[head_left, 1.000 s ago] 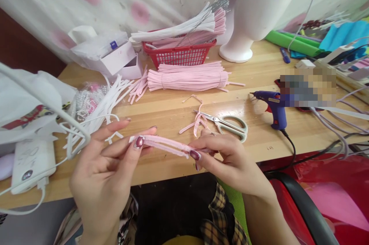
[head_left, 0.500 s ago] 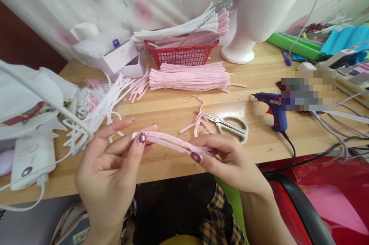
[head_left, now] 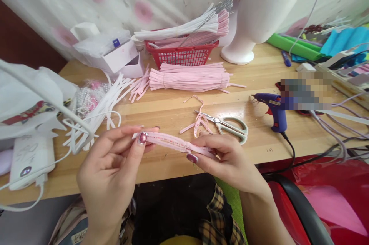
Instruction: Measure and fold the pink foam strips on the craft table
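My left hand (head_left: 115, 172) pinches one end of some pink pipe cleaners (head_left: 173, 149) between thumb and fingers. Along them runs a narrow pink strip with red markings, which looks like a measuring tape (head_left: 165, 139). My right hand (head_left: 227, 160) closes on the other end, its thumb below and fingers above. The held piece spans the gap between both hands over the table's front edge. Just beyond my right hand, a curled length of the marked pink strip (head_left: 198, 124) lies beside scissors (head_left: 230, 126) with pale handles.
A bundle of pink pipe cleaners (head_left: 187, 77) lies before a red basket (head_left: 181, 54) of more stems. White strips (head_left: 100, 102) lie left, near a power bank (head_left: 31, 160). A blue glue gun (head_left: 275, 110) with its cable stands right. Behind is a white foam head (head_left: 259, 10).
The held piece has turned slightly, so the red markings between the pink pipe cleaners now show. Both hands keep their grip and have barely shifted.
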Tool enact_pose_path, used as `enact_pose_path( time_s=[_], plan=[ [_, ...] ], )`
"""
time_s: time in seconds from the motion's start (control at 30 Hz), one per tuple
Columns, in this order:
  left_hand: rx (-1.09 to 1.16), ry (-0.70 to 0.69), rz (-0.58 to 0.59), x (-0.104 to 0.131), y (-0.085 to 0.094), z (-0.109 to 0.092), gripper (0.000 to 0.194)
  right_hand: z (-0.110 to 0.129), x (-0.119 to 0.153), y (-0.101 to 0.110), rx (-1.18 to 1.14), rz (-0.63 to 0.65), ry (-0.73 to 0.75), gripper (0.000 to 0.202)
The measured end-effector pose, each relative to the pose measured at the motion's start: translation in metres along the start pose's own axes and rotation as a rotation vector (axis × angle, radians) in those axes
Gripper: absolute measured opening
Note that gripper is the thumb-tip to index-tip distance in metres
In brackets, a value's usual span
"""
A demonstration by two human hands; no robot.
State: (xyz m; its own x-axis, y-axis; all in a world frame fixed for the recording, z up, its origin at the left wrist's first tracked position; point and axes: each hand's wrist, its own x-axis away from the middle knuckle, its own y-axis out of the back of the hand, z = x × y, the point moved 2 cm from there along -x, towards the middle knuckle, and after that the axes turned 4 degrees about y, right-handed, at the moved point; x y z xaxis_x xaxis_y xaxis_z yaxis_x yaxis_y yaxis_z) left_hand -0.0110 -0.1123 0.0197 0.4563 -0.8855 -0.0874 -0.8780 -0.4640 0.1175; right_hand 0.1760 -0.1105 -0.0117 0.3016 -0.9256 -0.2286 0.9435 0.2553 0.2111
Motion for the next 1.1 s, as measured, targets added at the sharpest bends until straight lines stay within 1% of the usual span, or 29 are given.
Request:
enact_pose_path(
  time_s=[0.13,0.27,0.37,0.5,0.6,0.67,0.7,0.77,0.83,0.93,1.1],
  plan=[
    [0.026,-0.001,-0.002,-0.001,0.001,0.002,0.013,0.000,0.000,-0.001,-0.005,-0.014,0.005,0.013],
    [-0.028,-0.003,0.010,-0.001,0.003,0.001,0.011,-0.001,0.000,-0.001,0.018,-0.014,0.019,0.017],
    [-0.072,-0.023,0.022,-0.001,0.004,0.001,0.010,-0.001,-0.001,-0.001,0.024,-0.003,0.032,0.016],
    [-0.074,-0.036,0.036,-0.002,0.006,0.002,0.008,-0.001,-0.001,-0.001,0.029,0.003,0.039,0.014],
    [-0.070,-0.013,0.063,-0.004,0.007,0.002,0.008,-0.002,0.000,-0.001,0.033,0.008,0.024,0.013],
    [-0.051,0.015,0.072,-0.005,0.007,0.002,0.009,-0.004,0.001,-0.002,0.036,-0.003,0.016,0.008],
    [-0.042,0.025,0.073,-0.005,0.007,0.003,0.010,-0.005,0.002,-0.002,0.047,-0.017,0.015,0.012],
    [-0.026,0.029,0.078,-0.006,0.007,0.005,0.012,-0.008,0.002,-0.002,0.108,-0.051,0.035,0.029],
    [-0.037,0.007,0.092,-0.006,0.007,0.007,0.013,-0.009,0.002,-0.003,0.214,-0.079,0.075,0.040],
    [-0.073,-0.038,0.095,-0.006,0.008,0.010,0.015,-0.008,0.002,-0.003,0.342,-0.114,0.152,0.041],
    [-0.069,-0.043,0.105,-0.007,0.009,0.010,0.016,-0.003,0.001,-0.008,0.398,-0.149,0.215,0.032]
  ],
)
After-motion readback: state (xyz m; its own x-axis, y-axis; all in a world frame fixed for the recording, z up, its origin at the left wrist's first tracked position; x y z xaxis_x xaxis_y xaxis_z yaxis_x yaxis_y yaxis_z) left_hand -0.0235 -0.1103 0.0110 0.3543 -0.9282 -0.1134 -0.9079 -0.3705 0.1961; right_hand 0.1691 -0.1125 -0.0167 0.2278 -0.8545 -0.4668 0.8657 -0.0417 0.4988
